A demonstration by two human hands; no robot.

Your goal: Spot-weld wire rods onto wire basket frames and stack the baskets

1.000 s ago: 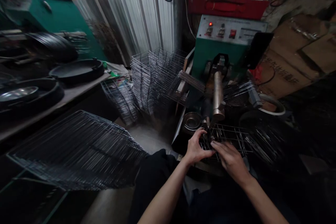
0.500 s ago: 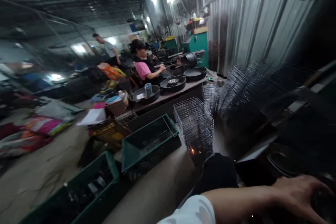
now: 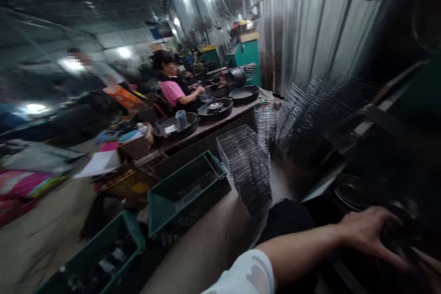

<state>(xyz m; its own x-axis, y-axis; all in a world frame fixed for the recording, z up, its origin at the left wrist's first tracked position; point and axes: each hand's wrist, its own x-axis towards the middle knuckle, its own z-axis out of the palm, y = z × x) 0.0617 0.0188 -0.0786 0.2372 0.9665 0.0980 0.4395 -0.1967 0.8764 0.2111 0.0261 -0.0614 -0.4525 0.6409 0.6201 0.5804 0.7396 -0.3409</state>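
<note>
My left hand (image 3: 367,232) reaches to the lower right, out of a white sleeve (image 3: 246,275). Its thumb and fingers curve around a dark object that shadow and blur leave too unclear to name. At the right edge a sliver of my right hand (image 3: 429,262) shows close to the left one, its fingers blurred and mostly cut off. Just beyond my left hand is a dark round metal piece (image 3: 351,190). My dark-clothed knee (image 3: 287,220) is behind the forearm.
Stacked wire racks (image 3: 244,165) stand past my knee, with more racks (image 3: 303,110) by the metal wall. Green crates (image 3: 188,197) sit on the floor to the left. A person in pink (image 3: 172,92) works at a bench holding black round trays (image 3: 215,109).
The view has swung, shifting the bench and racks leftward. My left hand appears farther left, and part of my right hand has come into sight. Sparks near the racks are gone.
</note>
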